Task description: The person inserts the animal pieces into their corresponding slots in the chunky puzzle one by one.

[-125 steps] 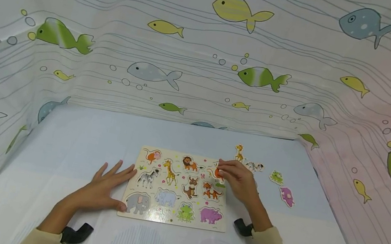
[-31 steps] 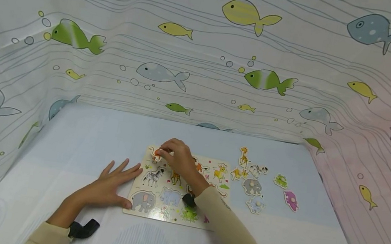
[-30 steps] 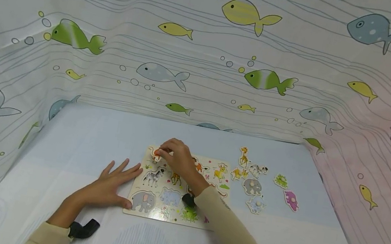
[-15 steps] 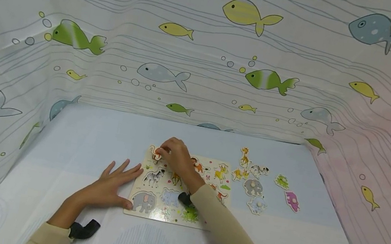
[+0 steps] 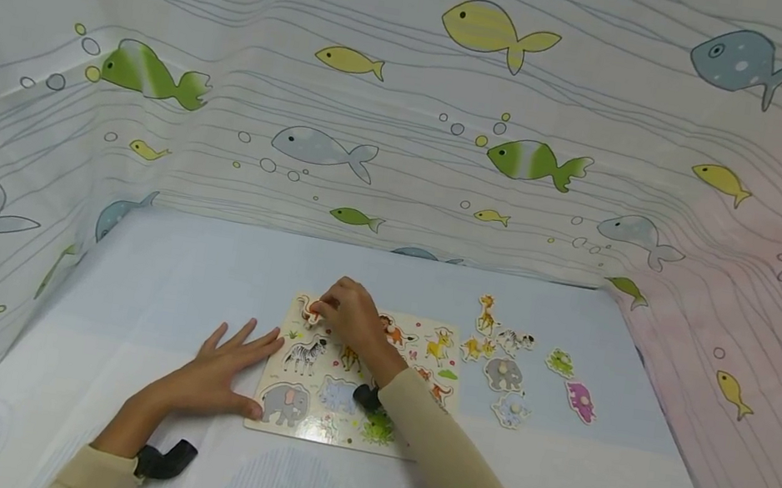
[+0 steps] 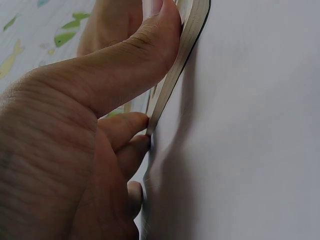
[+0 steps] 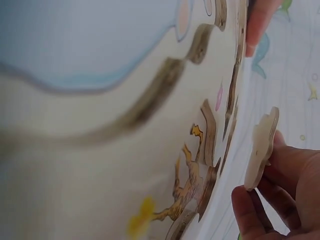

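Observation:
The wooden animal puzzle board (image 5: 361, 444) lies flat on the table in the head view. My left hand (image 5: 212, 376) rests at its left edge with fingers spread, the thumb (image 6: 150, 47) against the board's side in the left wrist view. Over the upper left corner, my right hand (image 5: 353, 318) pinches an orange animal puzzle piece (image 5: 310, 313). In the right wrist view this piece (image 7: 261, 147) stands on edge between thumb and fingers, its pale back showing, apart from the board's cut-out slots. My right forearm hides part of the board's middle and lower right.
Loose pieces lie right of the board: a giraffe (image 5: 487, 313), a zebra (image 5: 515, 341), a grey elephant (image 5: 503, 375), a frog (image 5: 560, 361), a purple hippo (image 5: 581, 401) and others. A fish-patterned curtain (image 5: 404, 153) surrounds the table at the back and sides.
From the board's upper right, my right hand has moved to its upper left. More loose pieces show at the right. Over the last second the held piece has turned slightly; my left hand has stayed put.

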Available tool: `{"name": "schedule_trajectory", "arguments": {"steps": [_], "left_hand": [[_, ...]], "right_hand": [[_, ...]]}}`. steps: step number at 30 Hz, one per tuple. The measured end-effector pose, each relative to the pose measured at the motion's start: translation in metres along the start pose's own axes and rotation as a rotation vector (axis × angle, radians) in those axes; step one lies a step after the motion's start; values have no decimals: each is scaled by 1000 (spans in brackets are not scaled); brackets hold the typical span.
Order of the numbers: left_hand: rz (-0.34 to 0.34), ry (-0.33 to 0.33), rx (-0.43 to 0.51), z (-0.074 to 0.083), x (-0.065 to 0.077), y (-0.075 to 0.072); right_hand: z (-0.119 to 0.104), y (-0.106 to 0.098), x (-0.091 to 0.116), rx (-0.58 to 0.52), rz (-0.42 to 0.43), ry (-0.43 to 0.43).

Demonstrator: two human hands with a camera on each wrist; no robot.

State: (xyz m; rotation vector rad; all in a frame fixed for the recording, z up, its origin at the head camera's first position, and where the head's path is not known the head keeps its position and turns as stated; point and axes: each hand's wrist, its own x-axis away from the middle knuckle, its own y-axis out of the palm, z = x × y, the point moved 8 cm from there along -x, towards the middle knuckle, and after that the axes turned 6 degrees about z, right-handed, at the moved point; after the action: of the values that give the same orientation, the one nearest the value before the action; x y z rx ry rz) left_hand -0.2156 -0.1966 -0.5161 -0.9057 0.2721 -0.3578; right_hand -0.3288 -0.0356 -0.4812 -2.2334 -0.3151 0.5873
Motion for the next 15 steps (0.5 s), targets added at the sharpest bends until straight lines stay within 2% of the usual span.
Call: {"name": "schedule_trajectory", "arguments": {"steps": [7,12,15], "left_hand": [[5,-6,5,-1,2,-2],[3,11,5,0,0,-1],[3,14,1,0,1,0]], "right_hand": [[-2,5,-2,18,-9,-14],[2,-1,-1,-58,29,45],[-1,-3,-2,-102,50,47]]}}
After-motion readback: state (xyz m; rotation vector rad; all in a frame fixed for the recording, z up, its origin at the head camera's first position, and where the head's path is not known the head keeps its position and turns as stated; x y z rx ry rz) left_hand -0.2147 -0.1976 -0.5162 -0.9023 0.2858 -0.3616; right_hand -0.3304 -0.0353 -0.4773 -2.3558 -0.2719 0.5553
